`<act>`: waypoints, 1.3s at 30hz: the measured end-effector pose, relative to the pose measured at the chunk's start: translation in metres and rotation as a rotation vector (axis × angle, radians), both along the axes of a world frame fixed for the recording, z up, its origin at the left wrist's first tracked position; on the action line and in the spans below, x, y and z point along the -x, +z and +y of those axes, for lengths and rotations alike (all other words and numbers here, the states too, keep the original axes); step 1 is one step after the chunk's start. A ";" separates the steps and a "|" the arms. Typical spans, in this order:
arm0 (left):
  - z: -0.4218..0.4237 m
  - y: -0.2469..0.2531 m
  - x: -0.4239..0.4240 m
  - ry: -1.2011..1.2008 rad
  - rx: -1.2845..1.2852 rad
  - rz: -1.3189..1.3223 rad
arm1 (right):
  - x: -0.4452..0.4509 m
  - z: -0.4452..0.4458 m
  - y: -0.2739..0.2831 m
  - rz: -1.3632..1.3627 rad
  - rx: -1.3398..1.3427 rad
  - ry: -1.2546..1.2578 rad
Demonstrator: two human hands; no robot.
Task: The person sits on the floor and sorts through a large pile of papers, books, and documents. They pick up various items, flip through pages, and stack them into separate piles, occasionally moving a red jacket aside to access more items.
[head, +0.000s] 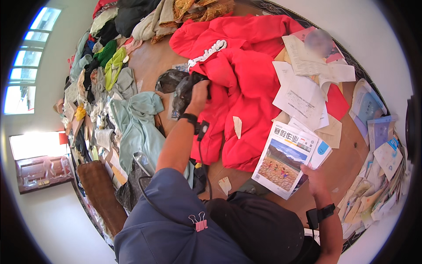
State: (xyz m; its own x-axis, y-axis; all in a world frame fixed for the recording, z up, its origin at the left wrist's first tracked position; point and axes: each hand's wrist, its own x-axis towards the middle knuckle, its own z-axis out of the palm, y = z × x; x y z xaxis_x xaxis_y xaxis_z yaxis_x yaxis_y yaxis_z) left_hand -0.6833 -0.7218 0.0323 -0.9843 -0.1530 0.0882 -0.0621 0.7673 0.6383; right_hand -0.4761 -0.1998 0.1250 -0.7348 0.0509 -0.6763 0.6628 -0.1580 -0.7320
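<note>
My right hand (pixel 317 180) grips a paper workbook (pixel 278 158) by its right edge, thumb on top. The cover carries a printed field scene below large lettering, and another booklet (pixel 321 151) shows behind it. My left hand (pixel 198 95) is closed on a crumpled black plastic bag (pixel 183 89), its fingertips partly hidden by the dark film. Bright red padded clothing (pixel 244 76) with white raised lettering is spread just beyond and to the right of that hand. One torn scrap of paper (pixel 237 127) rests on the red fabric.
Loose printed sheets (pixel 300 89) lie right of the red clothing. Books and papers (pixel 372 198) are heaped along the right wall. Mixed clothes (pixel 105 62) pile up on the left, with a pale green garment (pixel 138 128) nearer me. A brown cushion-like slab (pixel 100 194) lies lower left.
</note>
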 end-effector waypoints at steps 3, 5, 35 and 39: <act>0.002 0.044 -0.020 0.451 -0.767 -0.010 | -0.003 0.006 0.009 -0.058 -0.026 -0.038; -0.099 0.033 -0.073 0.601 -0.222 0.136 | 0.001 -0.010 0.003 -0.069 0.040 -0.001; -0.033 0.274 -0.048 0.379 0.111 0.573 | -0.024 0.038 0.035 0.128 0.134 -0.192; 0.116 0.298 -0.050 0.145 -0.314 0.730 | -0.040 0.061 0.049 0.157 0.162 -0.230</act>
